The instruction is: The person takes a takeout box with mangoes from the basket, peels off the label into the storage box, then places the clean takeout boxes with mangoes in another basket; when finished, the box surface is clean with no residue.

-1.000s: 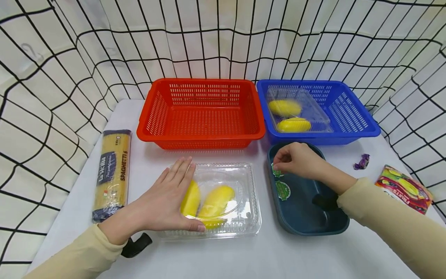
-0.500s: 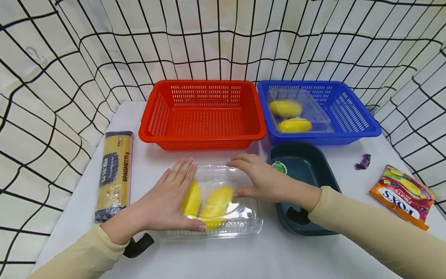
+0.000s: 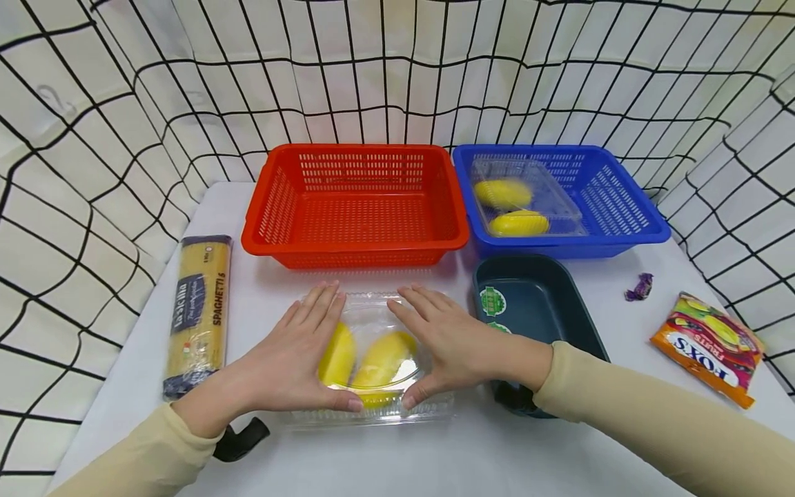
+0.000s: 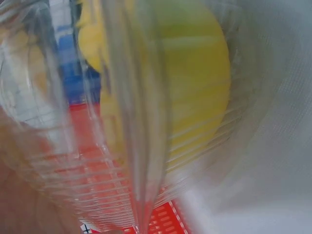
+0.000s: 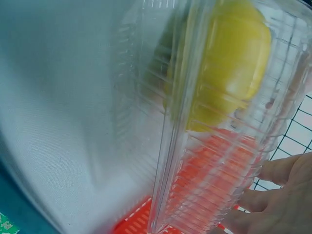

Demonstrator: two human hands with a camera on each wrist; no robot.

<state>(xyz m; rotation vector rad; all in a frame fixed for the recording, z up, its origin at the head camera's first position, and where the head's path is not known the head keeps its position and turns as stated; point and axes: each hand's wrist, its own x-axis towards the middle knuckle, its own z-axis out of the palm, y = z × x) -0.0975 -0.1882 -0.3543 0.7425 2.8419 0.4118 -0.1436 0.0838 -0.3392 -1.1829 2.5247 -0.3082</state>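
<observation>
Lying at the far left of the white table (image 3: 261, 207) is a packet of spaghetti (image 3: 197, 312), well apart from the hands. Next comes the left hand (image 3: 292, 355), fingers straight and flat against the left end of the clear box (image 3: 373, 414), thumb along its near edge. That box sits at the table's near middle, directly between both hands, long axis running left to right, with two yellow fruits (image 3: 373, 355) inside. The right hand (image 3: 450, 345) presses its right end in the same way, fingers straight, thumb low at the front; neither hand is nearer. Behind stands the red basket (image 3: 355, 245); further right are the dark tray (image 3: 546, 297), the blue basket (image 3: 621, 235) and a sweets packet (image 3: 708, 345).
</observation>
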